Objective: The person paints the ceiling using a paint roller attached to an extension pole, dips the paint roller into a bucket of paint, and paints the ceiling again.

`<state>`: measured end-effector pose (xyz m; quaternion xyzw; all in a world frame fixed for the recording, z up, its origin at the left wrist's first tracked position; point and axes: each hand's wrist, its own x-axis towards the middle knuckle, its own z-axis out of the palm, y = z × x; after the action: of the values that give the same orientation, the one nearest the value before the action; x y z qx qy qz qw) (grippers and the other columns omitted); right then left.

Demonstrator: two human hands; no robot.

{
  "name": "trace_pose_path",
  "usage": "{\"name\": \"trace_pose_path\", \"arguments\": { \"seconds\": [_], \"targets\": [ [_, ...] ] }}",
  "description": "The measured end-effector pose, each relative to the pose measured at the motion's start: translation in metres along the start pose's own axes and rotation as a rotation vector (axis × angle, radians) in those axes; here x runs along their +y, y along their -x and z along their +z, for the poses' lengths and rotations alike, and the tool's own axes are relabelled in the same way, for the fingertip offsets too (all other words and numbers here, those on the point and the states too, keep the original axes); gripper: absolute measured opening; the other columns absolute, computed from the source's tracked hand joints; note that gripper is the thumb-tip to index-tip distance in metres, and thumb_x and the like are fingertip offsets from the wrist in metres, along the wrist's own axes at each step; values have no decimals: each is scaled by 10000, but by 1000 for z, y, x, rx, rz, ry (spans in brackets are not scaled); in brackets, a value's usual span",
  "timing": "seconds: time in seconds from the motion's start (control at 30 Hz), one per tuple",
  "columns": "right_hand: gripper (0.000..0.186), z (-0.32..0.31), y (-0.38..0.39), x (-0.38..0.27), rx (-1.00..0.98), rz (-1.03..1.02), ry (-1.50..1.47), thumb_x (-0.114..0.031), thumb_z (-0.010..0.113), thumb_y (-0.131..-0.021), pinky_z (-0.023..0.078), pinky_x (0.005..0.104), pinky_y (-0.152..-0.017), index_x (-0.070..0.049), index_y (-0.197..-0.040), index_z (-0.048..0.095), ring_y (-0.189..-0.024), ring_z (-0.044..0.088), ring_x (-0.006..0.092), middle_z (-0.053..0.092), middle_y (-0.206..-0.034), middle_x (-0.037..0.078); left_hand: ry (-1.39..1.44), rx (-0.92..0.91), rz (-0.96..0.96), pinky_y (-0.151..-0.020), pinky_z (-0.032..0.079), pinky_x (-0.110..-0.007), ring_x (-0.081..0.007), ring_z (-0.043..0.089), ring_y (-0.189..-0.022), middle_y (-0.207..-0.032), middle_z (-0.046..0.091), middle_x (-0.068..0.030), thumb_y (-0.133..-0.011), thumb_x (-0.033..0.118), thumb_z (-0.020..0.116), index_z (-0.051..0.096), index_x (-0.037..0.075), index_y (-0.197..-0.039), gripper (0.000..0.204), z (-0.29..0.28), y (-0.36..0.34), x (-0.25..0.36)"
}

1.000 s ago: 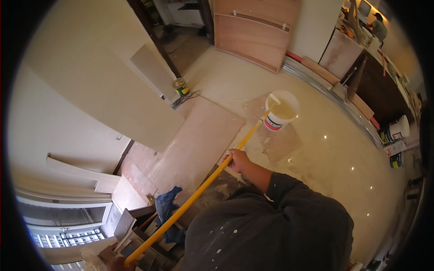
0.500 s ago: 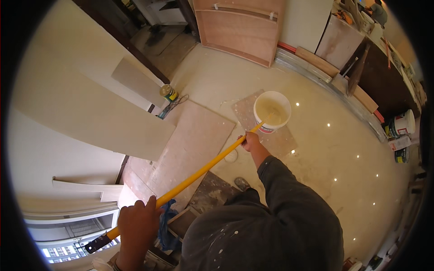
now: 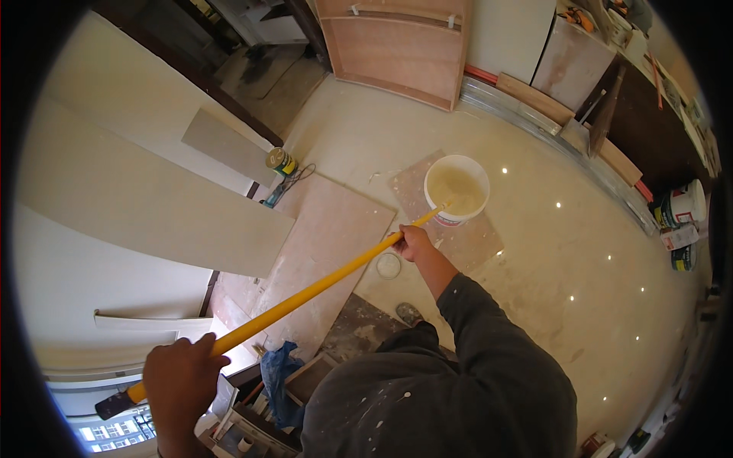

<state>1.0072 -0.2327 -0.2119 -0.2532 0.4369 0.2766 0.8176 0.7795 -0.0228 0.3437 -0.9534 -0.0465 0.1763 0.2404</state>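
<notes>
A long yellow pole [image 3: 305, 295] slants across the view from lower left to upper right. My left hand [image 3: 182, 382] is closed round it near its dark end cap [image 3: 114, 405]. Farther along, my right hand [image 3: 413, 243] grips the same pole with its fingers wrapped round it. The pole's far end reaches over the near rim of a white bucket [image 3: 487, 196] into pale yellowish liquid [image 3: 456, 183]. Whatever is at the tip under the liquid is hidden. The bucket stands upright on a stained board [image 3: 481, 243] on the floor.
Boards [image 3: 324, 229] lie left of the bucket, with a small tin [image 3: 281, 162] by the wall. A round lid [image 3: 389, 266] lies near my foot [image 3: 409, 313]. A wooden frame [image 3: 389, 57] leans at the back. Paint buckets [image 3: 679, 206] stand far right; a blue cloth [image 3: 281, 382] hangs low left.
My left hand has moved left, drawing the pole back. My right hand has shifted slightly left with it. The pole's far end has come from mid-bucket to near the closer rim.
</notes>
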Motion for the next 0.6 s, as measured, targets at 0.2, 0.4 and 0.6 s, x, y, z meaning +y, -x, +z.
{"name": "trace_pose_path", "arguments": {
  "seconds": [0.2,0.4,0.6],
  "targets": [
    [186,-10,-14,-12,-21,-59,-96,-175,539,-1035,629,475,-704,-15,-1108,479,-779,683,330,619,-926,168,118,20,47,-603,479,-441,-285,640,-602,-665,635,-87,-824,370,772,741,136,-1011,302,24,-8,9],
    [185,2,-1,13,-122,49,43,-190,552,-1038,624,475,-764,-24,-1096,493,-850,689,323,637,-957,164,62,35,-67,-623,475,-443,-296,640,-616,-660,637,-93,-798,342,789,755,136,-972,271,19,3,-17],
    [183,-5,-15,-12,-76,-12,-69,-176,518,-1041,624,498,-746,0,-1087,496,-840,693,343,638,-942,172,134,169,0,-622,463,-448,-307,609,-618,-678,627,-91,-759,352,818,761,164,-1046,347,56,-1,-13]
  ]
}}
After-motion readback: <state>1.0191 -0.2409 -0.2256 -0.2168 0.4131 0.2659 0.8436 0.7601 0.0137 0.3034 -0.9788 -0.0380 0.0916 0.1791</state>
